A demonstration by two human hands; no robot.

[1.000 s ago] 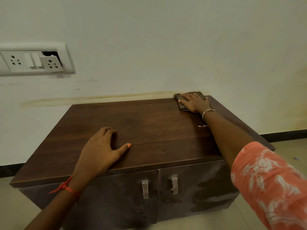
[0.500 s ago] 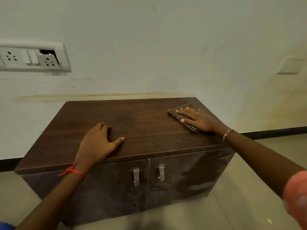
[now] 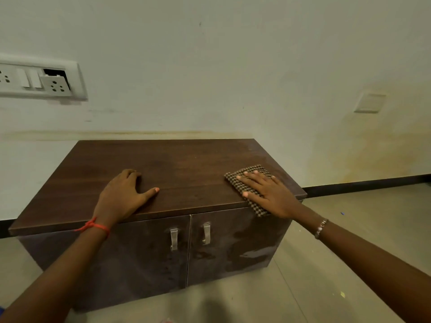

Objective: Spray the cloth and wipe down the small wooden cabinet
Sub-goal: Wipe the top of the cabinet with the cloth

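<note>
A small dark wooden cabinet (image 3: 186, 164) with two doors stands against the wall. A folded checkered cloth (image 3: 253, 173) lies at the front right corner of its top, one end hanging over the front edge. My right hand (image 3: 268, 194) presses flat on the cloth, fingers spread. My left hand (image 3: 121, 197) rests flat on the front middle of the top, holding nothing. A damp sheen runs along the right side of the top. No spray bottle is in view.
Two metal handles (image 3: 173, 238) sit at the middle of the cabinet doors. A white socket panel (image 3: 39, 80) is on the wall at the upper left. Tiled floor (image 3: 326, 264) surrounds the cabinet, with a dark skirting strip (image 3: 363, 185) behind.
My right hand has dragged the cloth from the back right corner forward along the right side to the front edge. My left hand has stayed in place on the top.
</note>
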